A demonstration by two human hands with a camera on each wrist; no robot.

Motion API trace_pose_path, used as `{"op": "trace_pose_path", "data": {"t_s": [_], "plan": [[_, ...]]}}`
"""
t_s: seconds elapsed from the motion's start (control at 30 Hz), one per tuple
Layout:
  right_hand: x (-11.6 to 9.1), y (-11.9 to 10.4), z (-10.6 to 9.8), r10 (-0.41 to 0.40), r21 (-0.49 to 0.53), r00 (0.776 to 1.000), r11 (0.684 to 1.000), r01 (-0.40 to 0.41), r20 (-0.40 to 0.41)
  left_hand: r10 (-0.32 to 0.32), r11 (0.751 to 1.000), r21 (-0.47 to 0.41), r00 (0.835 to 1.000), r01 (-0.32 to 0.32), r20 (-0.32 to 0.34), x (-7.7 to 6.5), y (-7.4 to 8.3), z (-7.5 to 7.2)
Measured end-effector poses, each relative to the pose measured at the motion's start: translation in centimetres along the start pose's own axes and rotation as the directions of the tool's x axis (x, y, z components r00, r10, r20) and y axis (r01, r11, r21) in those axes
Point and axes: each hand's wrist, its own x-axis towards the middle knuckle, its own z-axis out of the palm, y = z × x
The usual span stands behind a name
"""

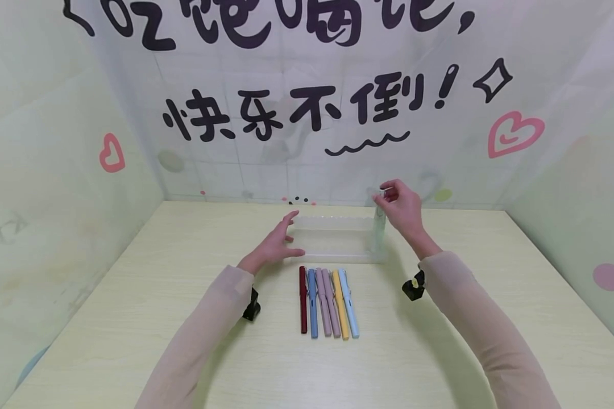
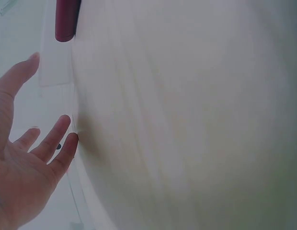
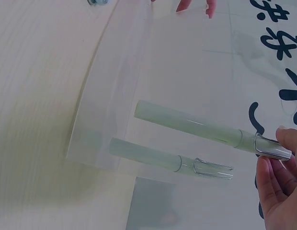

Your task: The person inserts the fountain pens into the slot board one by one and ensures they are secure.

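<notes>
My right hand pinches a pale green pen by its metal-clipped end, between thumb and fingertips. Just beside it, a second pale green pen stands upright in the right end of a clear plastic pen rack. The held pen hangs at a slight slant over the rack. At the rack's left end is my left hand, its thumb and fingers spread around that side, loosely extended.
In front of the rack, pens lie side by side on the pale wooden table: a dark red pen, a blue pen, two purple ones, a yellow pen and a light blue pen. A printed cloth wall rises behind.
</notes>
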Motion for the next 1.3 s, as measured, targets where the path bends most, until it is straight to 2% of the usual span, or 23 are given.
{"op": "trace_pose_path", "data": {"t_s": [0.3,0.8,1.3], "plan": [[-0.2,0.6,0.7,0.001,-0.017,1.0,1.0,-0.001,0.02,-0.003,1.0,0.004,1.0,0.003,-0.001,0.0,-0.1,0.0],[-0.3,0.9,1.0,-0.05,-0.043,0.999,0.998,0.051,0.019,-0.011,1.0,0.006,1.0,0.011,0.005,-0.1,0.2,-0.1],[-0.5,1.5,1.4,-0.027,-0.1,0.998,0.994,0.032,0.058,-0.006,1.0,0.002,1.0,0.006,0.0,0.0,0.0,-0.1]]}}
